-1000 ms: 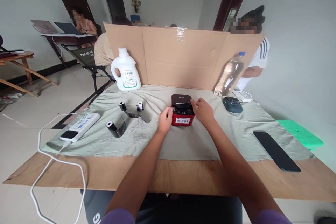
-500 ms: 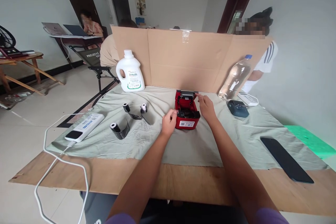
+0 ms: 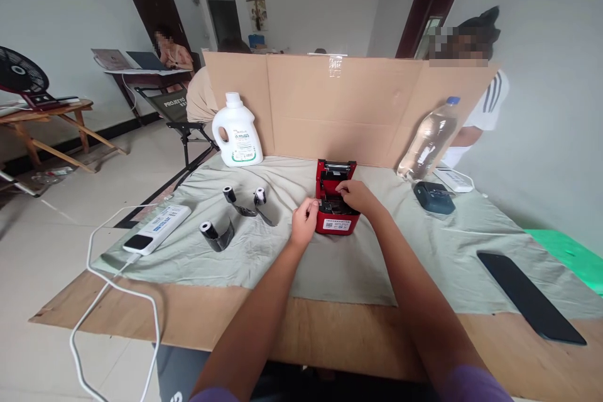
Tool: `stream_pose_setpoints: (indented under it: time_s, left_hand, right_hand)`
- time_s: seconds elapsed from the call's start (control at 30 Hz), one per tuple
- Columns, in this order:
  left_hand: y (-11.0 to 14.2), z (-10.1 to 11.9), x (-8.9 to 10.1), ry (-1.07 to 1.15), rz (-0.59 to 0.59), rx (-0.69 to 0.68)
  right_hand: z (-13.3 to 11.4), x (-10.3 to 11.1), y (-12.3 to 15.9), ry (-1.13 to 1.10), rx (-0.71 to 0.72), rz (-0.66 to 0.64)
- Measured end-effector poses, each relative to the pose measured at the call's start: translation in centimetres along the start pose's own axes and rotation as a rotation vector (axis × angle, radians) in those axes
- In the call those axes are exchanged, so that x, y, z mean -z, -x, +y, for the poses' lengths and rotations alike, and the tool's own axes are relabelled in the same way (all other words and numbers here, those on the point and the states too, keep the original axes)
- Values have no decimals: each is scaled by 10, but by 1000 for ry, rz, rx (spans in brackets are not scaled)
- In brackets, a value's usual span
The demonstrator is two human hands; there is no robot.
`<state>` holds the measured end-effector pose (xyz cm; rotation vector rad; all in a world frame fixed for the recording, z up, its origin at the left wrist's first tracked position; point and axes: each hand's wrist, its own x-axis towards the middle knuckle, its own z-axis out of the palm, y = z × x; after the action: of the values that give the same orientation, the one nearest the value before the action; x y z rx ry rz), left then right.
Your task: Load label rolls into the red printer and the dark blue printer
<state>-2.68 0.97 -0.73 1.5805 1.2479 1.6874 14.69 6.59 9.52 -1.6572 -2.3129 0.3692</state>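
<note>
You have the printer (image 3: pixel 333 216) standing on the cloth (image 3: pixel 339 270) over the bench (image 3: pixel 330 326), lid (image 3: pixel 336 169) raised and compartment (image 3: pixel 335 205) exposed; the lid is not yet shut, and three rolls (image 3: pixel 218 237) lie outside, well apart to your left. Your left hand (image 3: pixel 305 222) clasps its left front edge; your right hand (image 3: pixel 358 196) is bunched over the compartment, whether pinching anything cannot be told. The labelled end (image 3: pixel 337 225) faces you; the long axis appears to run away toward the cardboard (image 3: pixel 343 113).
</note>
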Motion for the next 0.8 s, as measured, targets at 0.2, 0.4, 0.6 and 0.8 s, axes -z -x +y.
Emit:
stream_pose_setpoints:
  time_s: [0.2, 0.4, 0.6, 0.8]
  left_hand:
    - [0, 1, 0, -11, 6, 13]
    - [-1, 3, 0, -17, -17, 22]
    - [-1, 7, 2, -26, -33, 25]
    - [-3, 2, 2, -114, -63, -9]
  right_hand:
    - [-26, 13, -31, 248, -35, -363]
    - [-42, 14, -44, 298, -77, -523]
    - [-33, 25, -30, 272, -48, -500]
    - [-73, 54, -5, -16, 96, -104]
